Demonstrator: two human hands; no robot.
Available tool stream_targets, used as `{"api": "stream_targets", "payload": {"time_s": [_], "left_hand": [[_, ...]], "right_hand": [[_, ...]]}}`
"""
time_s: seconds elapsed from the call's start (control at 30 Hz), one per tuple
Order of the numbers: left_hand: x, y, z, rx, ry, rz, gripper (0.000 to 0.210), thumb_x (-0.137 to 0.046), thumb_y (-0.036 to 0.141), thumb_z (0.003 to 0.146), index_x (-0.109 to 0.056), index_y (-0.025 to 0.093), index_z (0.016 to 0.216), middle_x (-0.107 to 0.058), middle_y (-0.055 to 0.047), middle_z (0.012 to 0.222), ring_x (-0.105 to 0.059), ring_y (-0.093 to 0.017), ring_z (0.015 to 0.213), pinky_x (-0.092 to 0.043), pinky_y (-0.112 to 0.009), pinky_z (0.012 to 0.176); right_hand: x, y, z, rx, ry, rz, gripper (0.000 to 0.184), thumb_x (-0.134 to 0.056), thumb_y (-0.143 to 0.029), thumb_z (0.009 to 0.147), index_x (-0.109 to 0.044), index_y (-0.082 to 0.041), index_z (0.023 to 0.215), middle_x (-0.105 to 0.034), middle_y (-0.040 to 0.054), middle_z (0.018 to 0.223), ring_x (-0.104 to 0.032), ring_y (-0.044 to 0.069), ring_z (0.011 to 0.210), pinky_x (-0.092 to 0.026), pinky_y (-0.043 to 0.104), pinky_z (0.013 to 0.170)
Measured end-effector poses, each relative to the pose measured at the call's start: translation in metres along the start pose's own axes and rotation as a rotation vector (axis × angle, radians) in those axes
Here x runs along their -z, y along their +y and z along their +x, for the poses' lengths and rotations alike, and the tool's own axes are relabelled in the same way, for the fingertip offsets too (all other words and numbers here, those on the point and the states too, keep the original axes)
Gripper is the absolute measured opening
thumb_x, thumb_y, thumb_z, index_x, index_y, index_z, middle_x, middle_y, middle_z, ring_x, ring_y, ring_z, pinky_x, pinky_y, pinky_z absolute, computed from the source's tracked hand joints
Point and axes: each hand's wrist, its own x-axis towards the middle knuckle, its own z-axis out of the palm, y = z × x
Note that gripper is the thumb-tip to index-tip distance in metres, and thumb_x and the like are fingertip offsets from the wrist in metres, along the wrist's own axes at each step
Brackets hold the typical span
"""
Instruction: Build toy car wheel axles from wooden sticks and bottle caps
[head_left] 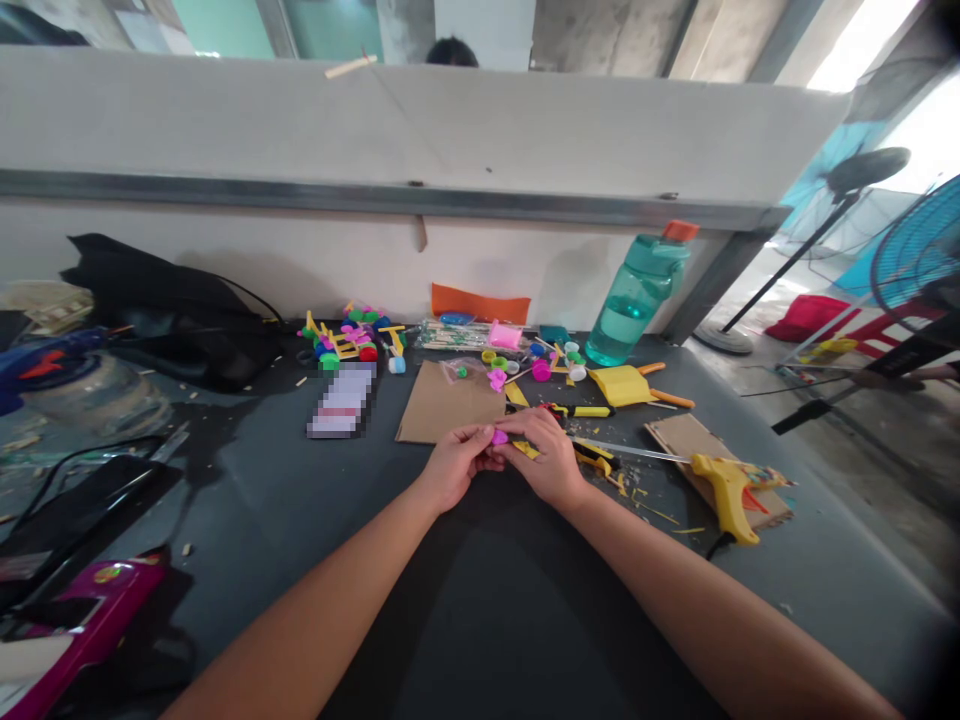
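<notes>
Both my hands meet at the middle of the dark table, around a small pinkish-purple piece (499,437). My left hand (459,465) pinches it between thumb and fingers. Bent over its other side, my right hand (549,455) has its fingertips on the same piece. What kind of piece it is cannot be made out, since fingers cover most of it. Just beyond my hands lies a flat sheet of cardboard (442,400). A yellow-and-black cutter (585,411) is beside my right hand, with yellow scraps around it.
A yellow glue gun (727,490) rests at the right by a cardboard piece (675,440). A teal water bottle (630,305) stands near the partition. Colourful caps and sticks (360,340) lie at the back, near a phone (343,402). A black bag (165,310) is at the left.
</notes>
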Motion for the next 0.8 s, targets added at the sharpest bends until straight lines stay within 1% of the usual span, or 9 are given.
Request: {"api": "stream_targets", "payload": {"time_s": [0.13, 0.27, 0.33, 0.4, 0.47, 0.57, 0.63, 0.73, 0.8], "left_hand": [[0.0005, -0.0003, 0.0000, 0.004, -0.006, 0.015, 0.027, -0.073, 0.037, 0.069, -0.066, 0.011, 0.070, -0.058, 0.000, 0.060, -0.055, -0.009, 0.054, -0.051, -0.023, 0.055], [0.0009, -0.0011, 0.0000, 0.009, -0.013, 0.041, 0.029, -0.072, 0.039, 0.070, -0.065, 0.011, 0.069, -0.057, 0.001, 0.058, -0.055, -0.008, 0.051, -0.050, -0.022, 0.053], [0.0011, -0.0015, 0.0000, 0.007, -0.030, 0.041, 0.029, -0.071, 0.039, 0.071, -0.065, 0.011, 0.070, -0.058, 0.001, 0.059, -0.055, -0.008, 0.051, -0.050, -0.023, 0.054], [0.0014, -0.0017, -0.0001, 0.007, -0.050, 0.034, 0.030, -0.070, 0.041, 0.072, -0.066, 0.011, 0.073, -0.059, 0.000, 0.062, -0.056, -0.009, 0.054, -0.051, -0.024, 0.056], [0.0015, -0.0017, -0.0004, 0.017, -0.067, 0.034, 0.030, -0.069, 0.041, 0.072, -0.067, 0.011, 0.075, -0.060, -0.001, 0.064, -0.057, -0.010, 0.056, -0.052, -0.025, 0.058], [0.0013, -0.0016, -0.0008, 0.035, -0.081, 0.049, 0.028, -0.071, 0.039, 0.071, -0.066, 0.011, 0.073, -0.060, 0.000, 0.063, -0.058, -0.009, 0.056, -0.051, -0.024, 0.058], [0.0010, -0.0017, -0.0009, 0.040, -0.080, 0.050, 0.028, -0.072, 0.039, 0.070, -0.065, 0.011, 0.070, -0.059, 0.000, 0.060, -0.056, -0.009, 0.054, -0.050, -0.023, 0.056], [0.0010, -0.0021, -0.0007, 0.021, -0.059, 0.039, 0.030, -0.071, 0.040, 0.071, -0.064, 0.011, 0.068, -0.056, 0.001, 0.057, -0.053, -0.008, 0.051, -0.048, -0.022, 0.053], [0.0013, -0.0022, -0.0005, -0.002, -0.054, 0.031, 0.031, -0.069, 0.042, 0.073, -0.064, 0.011, 0.068, -0.057, 0.001, 0.057, -0.054, -0.008, 0.050, -0.048, -0.022, 0.052]], "right_hand": [[-0.0006, 0.0002, -0.0011, -0.009, -0.006, 0.001, 0.017, -0.066, -0.026, 0.079, -0.065, -0.025, 0.096, -0.070, 0.0037, 0.093, -0.060, 0.021, 0.091, -0.049, 0.039, 0.084], [-0.0005, -0.0002, -0.0016, -0.056, -0.009, 0.001, 0.027, -0.067, -0.028, 0.078, -0.063, -0.024, 0.105, -0.068, 0.0056, 0.096, -0.059, 0.022, 0.094, -0.049, 0.038, 0.083], [-0.0004, -0.0004, -0.0006, -0.031, -0.024, 0.001, 0.025, -0.066, -0.028, 0.079, -0.064, -0.025, 0.104, -0.068, 0.0051, 0.099, -0.059, 0.022, 0.095, -0.049, 0.039, 0.085], [-0.0005, -0.0003, 0.0003, -0.012, -0.024, 0.002, 0.019, -0.066, -0.027, 0.080, -0.065, -0.025, 0.098, -0.069, 0.0043, 0.099, -0.060, 0.022, 0.095, -0.048, 0.040, 0.086], [-0.0009, -0.0003, 0.0005, -0.025, -0.004, 0.005, 0.015, -0.067, -0.027, 0.079, -0.066, -0.025, 0.093, -0.070, 0.0044, 0.096, -0.060, 0.022, 0.093, -0.048, 0.040, 0.084], [-0.0016, -0.0012, -0.0008, -0.039, 0.004, 0.030, 0.015, -0.069, -0.026, 0.076, -0.064, -0.024, 0.090, -0.069, 0.0046, 0.094, -0.060, 0.022, 0.092, -0.049, 0.039, 0.083], [-0.0014, -0.0025, -0.0016, -0.052, 0.000, 0.040, 0.020, -0.070, -0.027, 0.075, -0.063, -0.023, 0.094, -0.069, 0.0054, 0.096, -0.059, 0.022, 0.094, -0.049, 0.039, 0.084], [0.0000, -0.0046, -0.0012, -0.055, -0.024, 0.028, 0.030, -0.070, -0.029, 0.076, -0.062, -0.024, 0.104, -0.068, 0.0061, 0.099, -0.058, 0.022, 0.097, -0.048, 0.040, 0.086], [0.0009, -0.0048, -0.0001, -0.027, -0.037, 0.018, 0.026, -0.067, -0.028, 0.078, -0.063, -0.024, 0.104, -0.068, 0.0058, 0.100, -0.059, 0.022, 0.097, -0.048, 0.040, 0.087]]}}
